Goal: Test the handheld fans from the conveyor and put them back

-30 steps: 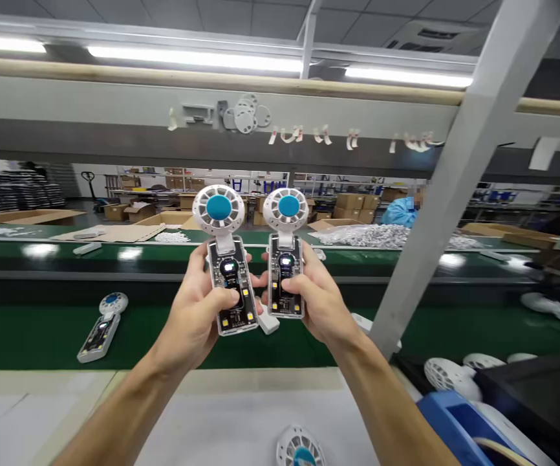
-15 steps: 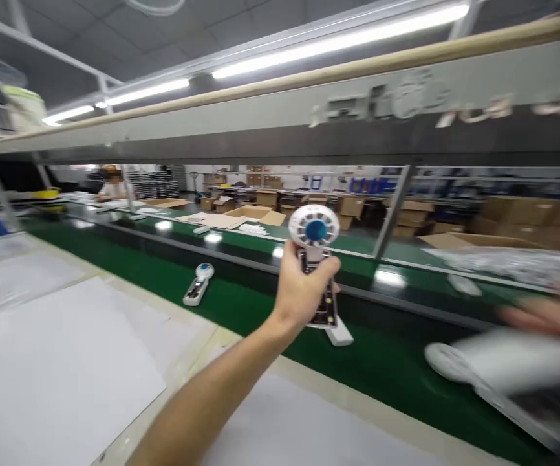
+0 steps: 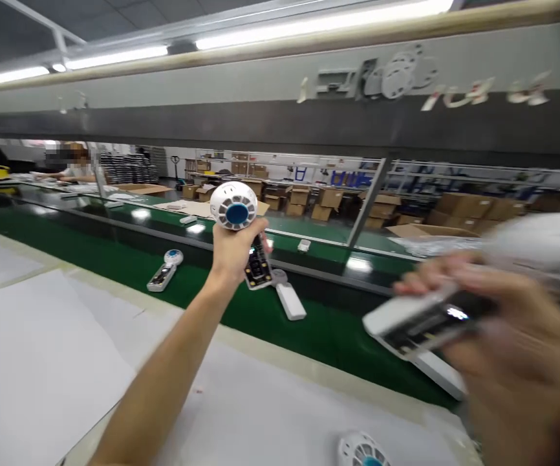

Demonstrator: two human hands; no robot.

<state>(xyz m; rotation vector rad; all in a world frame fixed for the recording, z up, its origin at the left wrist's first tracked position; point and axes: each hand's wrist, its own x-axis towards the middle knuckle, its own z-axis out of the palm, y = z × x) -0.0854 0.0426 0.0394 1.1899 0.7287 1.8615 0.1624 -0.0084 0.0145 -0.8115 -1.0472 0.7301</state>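
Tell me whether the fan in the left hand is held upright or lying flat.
Upright, a little tilted. The left hand grips the handheld fan by its handle, round white head on top, above the green conveyor belt.

No lettering can be read: pale characters and a round emblem stuck on the grey overhead beam [image 3: 381,81] are blurred, and the distant cardboard boxes [image 3: 459,206] show no legible print.

Position: head-worn camera, above the white table [image 3: 42,362].
Facing: forward, tilted leftwards along the green conveyor [image 3: 202,304], overhead beam [image 3: 280,123] across the top.
Nearness: close; both arms fill the foreground.
Shared: single view.
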